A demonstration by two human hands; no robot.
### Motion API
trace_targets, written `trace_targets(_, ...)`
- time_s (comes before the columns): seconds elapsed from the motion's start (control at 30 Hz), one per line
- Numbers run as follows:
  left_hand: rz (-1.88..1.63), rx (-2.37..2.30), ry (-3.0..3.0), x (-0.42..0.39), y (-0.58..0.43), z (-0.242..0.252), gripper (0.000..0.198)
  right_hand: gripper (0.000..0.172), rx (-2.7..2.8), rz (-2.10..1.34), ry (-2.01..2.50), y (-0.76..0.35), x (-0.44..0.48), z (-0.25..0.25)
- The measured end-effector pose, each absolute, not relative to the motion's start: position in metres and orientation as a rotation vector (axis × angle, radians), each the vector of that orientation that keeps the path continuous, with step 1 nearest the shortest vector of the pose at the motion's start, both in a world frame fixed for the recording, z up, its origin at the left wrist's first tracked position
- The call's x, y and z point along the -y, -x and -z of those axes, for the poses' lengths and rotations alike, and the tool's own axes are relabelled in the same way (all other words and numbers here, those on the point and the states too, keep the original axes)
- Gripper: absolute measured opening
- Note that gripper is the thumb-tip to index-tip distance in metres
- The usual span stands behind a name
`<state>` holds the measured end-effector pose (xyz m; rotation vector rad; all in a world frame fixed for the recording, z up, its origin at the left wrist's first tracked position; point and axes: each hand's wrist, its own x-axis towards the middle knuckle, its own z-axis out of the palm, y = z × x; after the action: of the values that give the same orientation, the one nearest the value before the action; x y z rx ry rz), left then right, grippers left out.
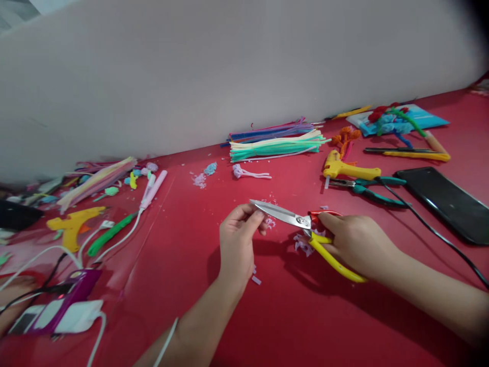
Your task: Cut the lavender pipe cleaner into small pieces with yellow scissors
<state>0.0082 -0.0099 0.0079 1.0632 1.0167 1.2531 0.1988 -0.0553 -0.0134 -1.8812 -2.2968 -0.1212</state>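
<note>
My right hand [357, 242] grips a pair of scissors [281, 214] by its red and yellow handles, the silver blades pointing left and looking closed together. At the blade tips, the thumb and fingers of my left hand [237, 237] are pinched together. Whatever lies between those fingers is hidden or too small to make out. Lilac scraps [303, 245] are scattered on the red table [282, 326] beneath the scissors. Beyond my hands lies a small lilac pipe-cleaner flower [250, 172] with its stems toward the right.
Pipe-cleaner bundles [275, 148] lie by the wall. On the right are a yellow glue gun [349, 169], pliers [372, 191] and a black phone [445, 201]; a cable crosses there. Another glue gun [74, 224], a purple power strip [71, 298] and a person's arm [15, 298] are left.
</note>
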Motion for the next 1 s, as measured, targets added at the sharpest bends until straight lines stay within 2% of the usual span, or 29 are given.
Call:
trace_targets(0.3,-1.192,-0.975,-1.037,0.01,-0.009,-0.007,0.01,0.039,2.163,0.141,2.04,-0.203,0.051,0.009)
trace_targets(0.43,-1.064,-0.999,-1.105,0.009,-0.01,-0.005,0.012,0.036,2.159,0.048,2.019,-0.201,0.051,0.006)
trace_targets(0.57,-0.816,-1.031,-1.486,0.014,-0.014,-0.005,0.012,0.028,2.103,-0.137,1.913,-0.196,0.054,0.002)
trace_targets(0.73,-0.673,-0.954,-1.995,0.024,-0.021,-0.004,0.02,0.015,2.084,-0.423,1.776,-0.19,0.06,-0.003)
trace_targets(0.87,-0.514,-0.871,-2.142,0.025,-0.021,-0.006,0.024,0.013,2.109,-0.478,1.74,-0.187,0.062,-0.003)
trace_targets(1.0,-0.508,-0.878,-2.218,0.025,-0.02,-0.007,0.021,0.012,2.168,-0.458,1.691,-0.187,0.063,0.0)
